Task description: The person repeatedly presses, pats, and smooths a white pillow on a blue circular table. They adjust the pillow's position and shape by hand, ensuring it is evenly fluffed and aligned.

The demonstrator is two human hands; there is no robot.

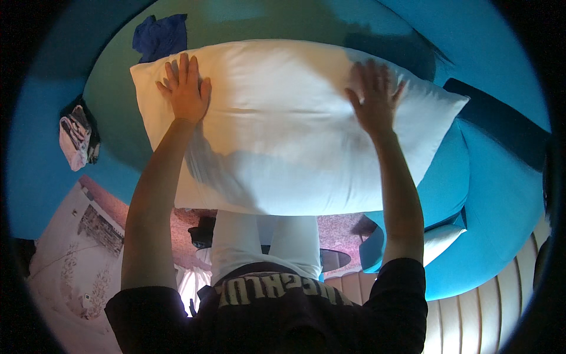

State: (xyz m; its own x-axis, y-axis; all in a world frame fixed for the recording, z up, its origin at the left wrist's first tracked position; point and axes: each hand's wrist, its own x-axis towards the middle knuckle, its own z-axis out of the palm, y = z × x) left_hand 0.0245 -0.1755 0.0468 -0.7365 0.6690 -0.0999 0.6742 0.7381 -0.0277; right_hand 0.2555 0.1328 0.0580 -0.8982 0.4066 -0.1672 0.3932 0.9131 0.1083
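Before me lies a wide white pillow (pixel 283 137), its smooth cover lightly creased across the middle. On its upper left part rests my left hand (pixel 185 93), palm down with the fingers spread. Toward the pillow's upper right, my right hand (pixel 376 97) is also flat and spread, its fingertips slightly blurred. Neither hand grips anything. Beneath the pillow is a blue-green padded surface (pixel 115 110). The pillow's near edge reaches my legs, which are in white trousers (pixel 239 239).
A crumpled navy cloth (pixel 161 35) touches the pillow's far left corner. Folded clothing (pixel 76 138) lies farther left. At right are curved blue upholstery (pixel 499 212) and another white pillow (pixel 442 241), partly hidden by my arm. Behind my legs are pink carpet (pixel 336 232) and a round dark tabletop (pixel 334 260).
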